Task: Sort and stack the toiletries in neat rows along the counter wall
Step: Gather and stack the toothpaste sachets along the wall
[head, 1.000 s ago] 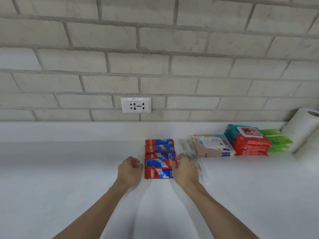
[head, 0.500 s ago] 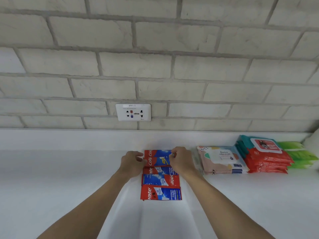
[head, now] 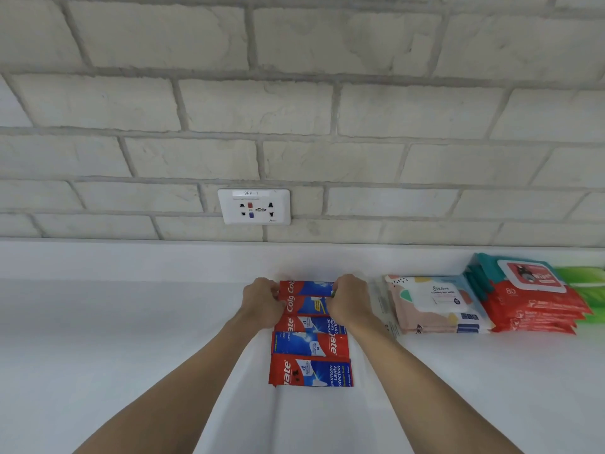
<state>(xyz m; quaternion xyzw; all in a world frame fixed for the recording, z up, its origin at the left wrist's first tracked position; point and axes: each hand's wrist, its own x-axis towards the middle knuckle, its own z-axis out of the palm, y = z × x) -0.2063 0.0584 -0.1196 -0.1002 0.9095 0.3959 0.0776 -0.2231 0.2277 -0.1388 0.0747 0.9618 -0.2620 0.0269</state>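
L hand (head: 262, 303) & R hand (head: 348, 301) went from near end of boxes (head: 309, 344) to far end since 1 s ago. Each hand curls round one end of the 2 far boxes, gripping. 5 boxes lie in a column on counter (head: 98, 339), far one by wall; wipes (head: 438, 303) to rt.

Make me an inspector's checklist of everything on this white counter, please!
Surface: white counter, plain, with a raised ledge along the wall.
Job's things: toothpaste boxes, five showing, side by side in a line out from the wall; to their right clear packets, pastel wipes stack, red wipes stack, green packs.
Clutter: nothing seen.
Hands: left hand and right hand grip the ends of the farthest toothpaste boxes.
Cables: nothing seen.
Surroundings: brick wall, wall socket.
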